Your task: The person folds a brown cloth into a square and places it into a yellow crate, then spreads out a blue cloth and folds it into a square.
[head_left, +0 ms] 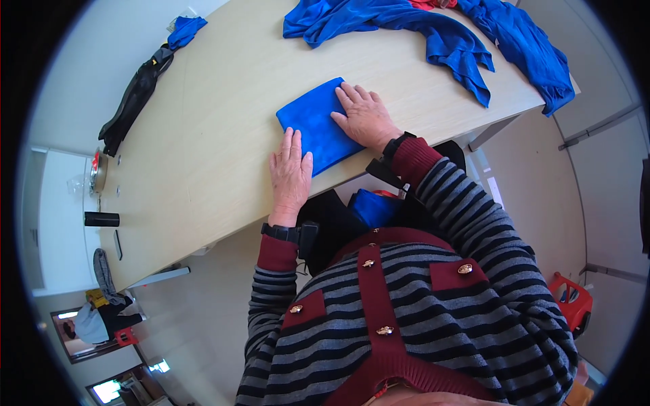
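Note:
A blue cloth folded into a flat rectangle lies on the pale wooden table, close to its front edge. My left hand rests at its left side, fingers stretched out and fingertips on the fabric. Across the right side of the cloth my right hand lies flat with its fingers spread. Neither hand grips anything. Another piece of blue fabric shows at my lap, below the table edge; its shape is partly hidden.
Loose blue garments are heaped at the far right, one hanging over the table's corner. A black bag-like item lies along the left edge, with a black cylinder nearer. A red stool stands right; another person is far left.

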